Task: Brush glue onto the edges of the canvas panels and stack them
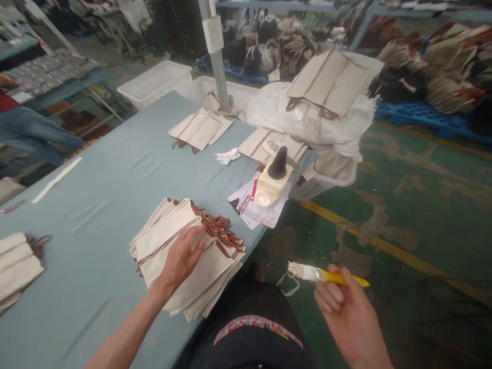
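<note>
My left hand [183, 256] rests on top of a fanned stack of cream fabric pieces with brown leather straps [192, 256], fingers curled over the top piece near the table's front edge. My right hand [348, 312] is off the table to the right, above the floor, closed on a yellow-handled brush [321, 275] whose white bristles point left. A glue bottle with a dark cone cap [273, 180] stands on some papers [258, 206] at the table's right edge, beyond the stack.
The blue-grey table [115, 169] also carries more cream pieces at the left edge [15, 269] and at the back [200, 129], plus a crumpled white cloth [228, 155]. White bins [156, 82] and a bagged pile [315, 115] stand behind. A person's jeans [33, 133] show at far left.
</note>
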`<state>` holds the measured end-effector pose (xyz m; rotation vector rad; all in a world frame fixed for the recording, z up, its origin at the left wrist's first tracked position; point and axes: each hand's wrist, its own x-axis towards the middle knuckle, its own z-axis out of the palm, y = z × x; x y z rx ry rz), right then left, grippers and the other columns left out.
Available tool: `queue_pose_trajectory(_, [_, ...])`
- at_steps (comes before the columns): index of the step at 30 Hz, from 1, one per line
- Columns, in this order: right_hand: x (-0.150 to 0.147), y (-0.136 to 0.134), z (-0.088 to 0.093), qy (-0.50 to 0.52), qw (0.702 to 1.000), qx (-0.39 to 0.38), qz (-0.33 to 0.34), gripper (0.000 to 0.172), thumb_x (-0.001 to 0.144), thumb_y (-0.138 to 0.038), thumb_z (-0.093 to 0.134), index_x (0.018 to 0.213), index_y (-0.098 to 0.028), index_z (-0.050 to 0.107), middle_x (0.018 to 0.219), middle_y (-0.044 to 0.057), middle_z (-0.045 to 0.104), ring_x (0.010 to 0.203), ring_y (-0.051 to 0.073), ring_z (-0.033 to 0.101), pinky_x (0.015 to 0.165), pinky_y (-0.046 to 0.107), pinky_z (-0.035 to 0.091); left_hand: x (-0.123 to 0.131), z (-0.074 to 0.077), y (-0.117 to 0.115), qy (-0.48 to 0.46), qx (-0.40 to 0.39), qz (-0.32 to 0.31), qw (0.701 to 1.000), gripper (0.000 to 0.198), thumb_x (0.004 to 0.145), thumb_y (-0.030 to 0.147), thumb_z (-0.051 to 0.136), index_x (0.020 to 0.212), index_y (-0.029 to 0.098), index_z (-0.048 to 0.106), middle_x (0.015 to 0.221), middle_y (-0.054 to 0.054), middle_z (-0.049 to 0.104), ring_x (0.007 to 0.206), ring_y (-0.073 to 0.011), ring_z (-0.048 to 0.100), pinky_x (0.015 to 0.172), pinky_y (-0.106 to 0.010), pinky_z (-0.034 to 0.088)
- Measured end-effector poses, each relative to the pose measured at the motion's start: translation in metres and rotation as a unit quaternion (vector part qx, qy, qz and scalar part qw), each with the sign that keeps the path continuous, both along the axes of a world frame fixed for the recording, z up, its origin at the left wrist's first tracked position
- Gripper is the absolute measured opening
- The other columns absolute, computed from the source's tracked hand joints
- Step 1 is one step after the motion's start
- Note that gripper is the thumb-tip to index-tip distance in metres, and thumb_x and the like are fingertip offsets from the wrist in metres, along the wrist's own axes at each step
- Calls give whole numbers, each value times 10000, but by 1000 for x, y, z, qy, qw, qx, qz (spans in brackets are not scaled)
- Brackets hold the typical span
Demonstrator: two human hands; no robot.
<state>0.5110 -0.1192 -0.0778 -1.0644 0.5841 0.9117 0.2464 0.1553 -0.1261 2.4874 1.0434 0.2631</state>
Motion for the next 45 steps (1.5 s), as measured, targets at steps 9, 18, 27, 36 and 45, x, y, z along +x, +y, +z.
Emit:
queue_pose_trajectory(9, [-33,20,7,-17,1000,-13,-10,567,481,-476,1085,808,-204,710,524,-127,365,452,46,309,409,174,310,-16,-8,84,20,43,113,992,448,1017,437,470,1325,153,627,1350,-216,729,1249,-372,674,1086,-533,536])
queue_pose_trajectory(18, [-81,42,3,-54,998,-36,28,525,604,-547,1030,832,-213,697,547,-121,336,470,62,297,428,193,295,-24,-28,118,45,16,78,996,282,1022,373,536,1121,187,724,1110,-143,761,1078,-334,686,1005,-468,531])
queue_pose_trajectory(27, [-76,81,-1,-58,995,2,86,438,705,-532,970,855,-234,685,535,-124,342,459,74,274,433,207,258,-24,-23,129,51,1,39,998,258,1047,423,688,1044,167,715,1043,-49,737,979,-228,710,935,-453,591])
queue_pose_trajectory(36, [-45,124,3,-23,994,35,105,558,512,-483,1077,825,-191,719,509,-135,376,445,39,298,413,172,272,-28,-20,119,40,-15,56,997,235,1067,389,642,1121,165,687,1057,-54,722,977,-228,702,920,-434,579])
queue_pose_trajectory(45, [-47,137,11,-45,990,51,123,559,545,-543,1044,820,-217,682,496,-140,358,444,52,261,436,184,258,-14,29,106,13,-52,24,998,255,1041,372,512,899,218,658,772,-3,677,706,-197,621,680,-330,460])
